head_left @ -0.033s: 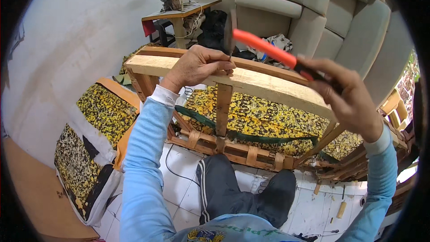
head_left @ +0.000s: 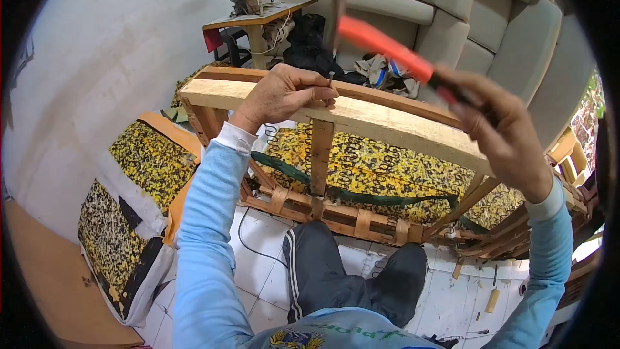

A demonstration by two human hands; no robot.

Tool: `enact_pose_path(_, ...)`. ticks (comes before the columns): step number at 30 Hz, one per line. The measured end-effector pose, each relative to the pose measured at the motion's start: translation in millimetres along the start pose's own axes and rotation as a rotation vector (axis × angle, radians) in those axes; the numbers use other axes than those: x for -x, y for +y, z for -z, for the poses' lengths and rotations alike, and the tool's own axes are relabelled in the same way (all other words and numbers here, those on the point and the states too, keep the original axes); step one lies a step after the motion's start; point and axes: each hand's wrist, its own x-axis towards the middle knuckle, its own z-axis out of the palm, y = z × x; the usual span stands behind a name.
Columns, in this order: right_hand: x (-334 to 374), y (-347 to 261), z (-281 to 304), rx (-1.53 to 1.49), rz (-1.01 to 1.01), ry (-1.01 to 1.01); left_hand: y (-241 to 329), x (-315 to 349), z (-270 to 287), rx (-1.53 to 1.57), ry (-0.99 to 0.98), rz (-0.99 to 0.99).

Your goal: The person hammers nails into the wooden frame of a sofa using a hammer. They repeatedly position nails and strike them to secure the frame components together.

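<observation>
Thin dark metal nail (head_left: 331, 79) stands near upright on the pale, rough-sawn wooden top rail (head_left: 400, 123), between thumb and index of the left hand (head_left: 282, 95); head pokes out above the fingertips, lower end mostly hidden by them. Left thumb and index pinched together on nail, almost no gap; other fingers curled, hand resting at the rail. Right hand (head_left: 502, 134) wrapped round the black grip of a hammer with a red-orange and black handle (head_left: 387, 50), fingers closed, thumb along the grip. Hammer raised, handle slanting up-left; its head is blurred, above and apart from the nail. Brown wooden post (head_left: 321, 158) under the rail, just below the left hand. Behind it, yellow-and-black speckled foam (head_left: 371, 165) with dark zigzag wire springs (head_left: 352, 153) and a dark green strap (head_left: 387, 200) across.
</observation>
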Motion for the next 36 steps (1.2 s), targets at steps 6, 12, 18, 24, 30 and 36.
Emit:
enact_pose_path(6,7.3,15.1,-8.4,0.143,0.121,0.032,-1.6,-5.7,-1.3,-0.038,-0.027,-0.004)
enact_pose_path(12,5.5,9.8,-2.7,0.072,0.008,0.183,2.7,-2.1,1.9,-0.062,-0.032,0.033)
enact_pose_path(18,8.5,-9.3,5.2,0.127,0.011,0.079,6.7,11.0,15.5,-0.575,-0.040,-0.080)
enact_pose_path(24,14.7,36.0,78.6,-0.301,0.355,0.328,-20.2,47.6,24.9,-1.038,0.150,-0.176)
enact_pose_path(30,23.2,4.3,-14.0,0.271,-0.179,-0.081,-26.2,48.1,20.5,-1.081,0.211,-0.105)
enact_pose_path(36,21.7,-1.1,13.3,-0.203,-0.273,0.168,-12.9,45.2,17.8,-1.033,0.210,-0.133)
